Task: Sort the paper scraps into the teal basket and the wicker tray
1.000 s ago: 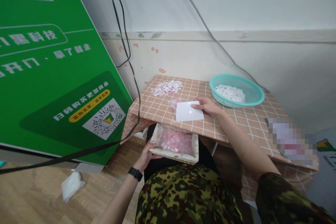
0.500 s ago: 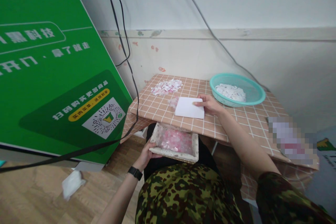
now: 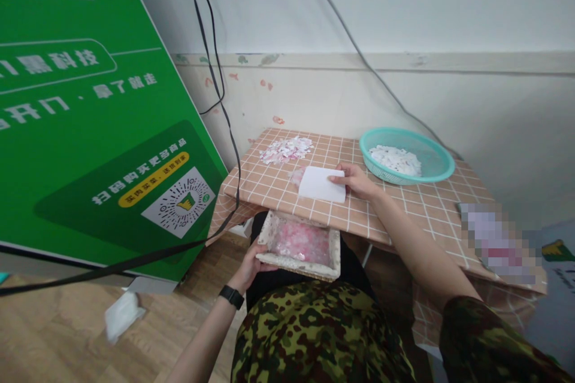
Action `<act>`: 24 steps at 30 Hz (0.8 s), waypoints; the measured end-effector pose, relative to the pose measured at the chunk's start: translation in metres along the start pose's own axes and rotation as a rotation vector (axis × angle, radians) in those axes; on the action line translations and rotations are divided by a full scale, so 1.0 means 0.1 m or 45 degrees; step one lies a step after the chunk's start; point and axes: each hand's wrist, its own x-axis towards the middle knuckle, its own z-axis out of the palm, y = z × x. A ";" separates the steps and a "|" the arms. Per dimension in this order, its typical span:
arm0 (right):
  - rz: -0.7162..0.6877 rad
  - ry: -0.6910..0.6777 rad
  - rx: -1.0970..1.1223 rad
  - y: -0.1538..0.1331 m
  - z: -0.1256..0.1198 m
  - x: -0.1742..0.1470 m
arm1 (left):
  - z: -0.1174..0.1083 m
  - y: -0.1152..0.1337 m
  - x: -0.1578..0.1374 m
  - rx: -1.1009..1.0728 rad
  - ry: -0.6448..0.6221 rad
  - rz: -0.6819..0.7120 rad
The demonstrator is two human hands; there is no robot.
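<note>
My left hand (image 3: 254, 264) grips the left side of a shallow whitish tray (image 3: 335, 251), tilted over my lap below the table edge. Pink and clear small pieces (image 3: 299, 242) lie inside it. Above the table, my right hand (image 3: 354, 181) pinches a white card (image 3: 321, 184) by its right side, thumb on top. Some pinkish translucent pieces (image 3: 296, 176) show at the card's left edge; what lies beneath the card is hidden. Farther back sits a pile of white and pink flakes (image 3: 287, 149).
A turquoise basket (image 3: 442, 161) holding white pieces (image 3: 395, 160) stands at the back right of the checked tablecloth (image 3: 381, 215). A blurred-out flat object (image 3: 494, 245) lies at the right. Black cables (image 3: 233, 149) hang beside a green cabinet (image 3: 112, 108). A white bag (image 3: 123, 314) is on the floor.
My right hand has shifted slightly left with the white card. The left hand and tray stay nearly where they were.
</note>
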 end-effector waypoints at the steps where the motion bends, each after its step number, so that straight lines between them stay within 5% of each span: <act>1: 0.010 -0.035 0.013 -0.01 0.01 -0.01 | 0.00 0.00 0.00 0.000 0.000 0.002; 13: 0.097 -0.261 0.044 -0.08 0.04 -0.07 | -0.02 -0.02 0.02 0.023 0.009 0.009; 20: -0.352 0.644 -0.349 -0.02 -0.20 0.10 | -0.03 -0.03 0.02 0.011 0.004 0.029; 24: -0.382 0.662 -0.590 0.03 -0.26 0.11 | -0.04 -0.04 0.02 0.024 -0.009 0.028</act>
